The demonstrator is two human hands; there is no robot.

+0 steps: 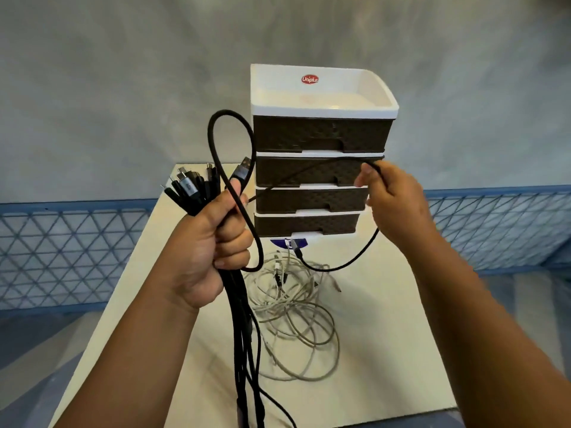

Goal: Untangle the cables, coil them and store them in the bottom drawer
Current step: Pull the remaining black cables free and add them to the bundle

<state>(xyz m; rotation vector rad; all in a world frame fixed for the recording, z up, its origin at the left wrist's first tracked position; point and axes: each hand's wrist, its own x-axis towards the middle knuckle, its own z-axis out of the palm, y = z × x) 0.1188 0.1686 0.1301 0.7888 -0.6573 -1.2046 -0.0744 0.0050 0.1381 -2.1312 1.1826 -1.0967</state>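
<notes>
A bundle of black braided cables (244,329) hangs down from the left hand (204,245), which is raised above the table with its fingers curled tightly around the bundle. The metal and grey plug ends (193,185) fan out above the fist, and the long black strands drop past the wrist toward the near edge of the table. One black cable rises from the fist in a tall loop (230,168) that stands in front of the left side of the drawer unit. A thinner run of black cable stretches from beside the left thumb across to the right hand (392,202), which pinches it between thumb and fingertips in a narrow grip; from there the cable sags down in a curve to a plug (295,247) lying just before the foot of the drawers.

On the cream rectangular tabletop (386,350) lies a loose tangle of pale grey-white cables (293,316), near the drawer unit and touching the hanging black strands in this view.

The small white plastic drawer unit (321,149) has four dark brown woven-pattern drawers and an open white tray on top bearing a red oval label (310,79). The bottom drawer (306,224) is closed.

Behind the table are a grey wall and a blue lattice-patterned band (61,242).
</notes>
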